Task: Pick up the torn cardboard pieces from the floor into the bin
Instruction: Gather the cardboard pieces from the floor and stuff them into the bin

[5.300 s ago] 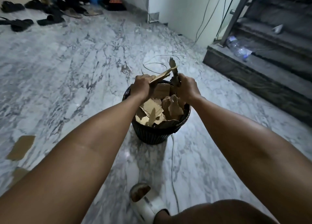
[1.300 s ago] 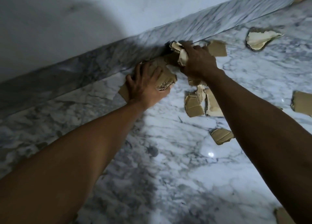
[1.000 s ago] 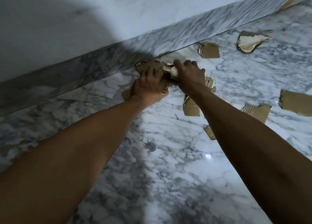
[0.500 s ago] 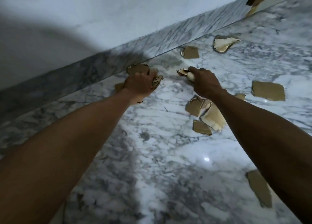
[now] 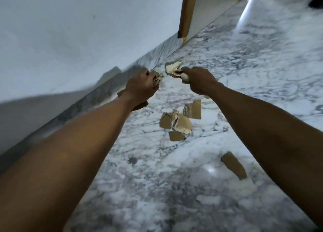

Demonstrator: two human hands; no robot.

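My left hand (image 5: 140,88) grips a wad of torn cardboard pieces (image 5: 157,78) near the marble skirting. My right hand (image 5: 201,82) holds a pale, crumpled bunch of cardboard (image 5: 174,69) just to the right of it. Both hands are raised above the floor. Below them a cluster of brown cardboard scraps (image 5: 180,122) lies on the marble floor, with a ribbed piece (image 5: 193,109) beside it and a long scrap (image 5: 234,165) nearer to me on the right. The bin is out of view.
A white wall (image 5: 78,39) with a marble skirting (image 5: 97,95) runs along the left. A wooden door frame (image 5: 187,13) stands at the far end. The marble floor (image 5: 262,65) stretches off to the right, with dark objects at the top right corner.
Both hands have lifted away from the skirting with their cardboard bunches and moved apart. The view has swung up and right, bringing the door frame in.
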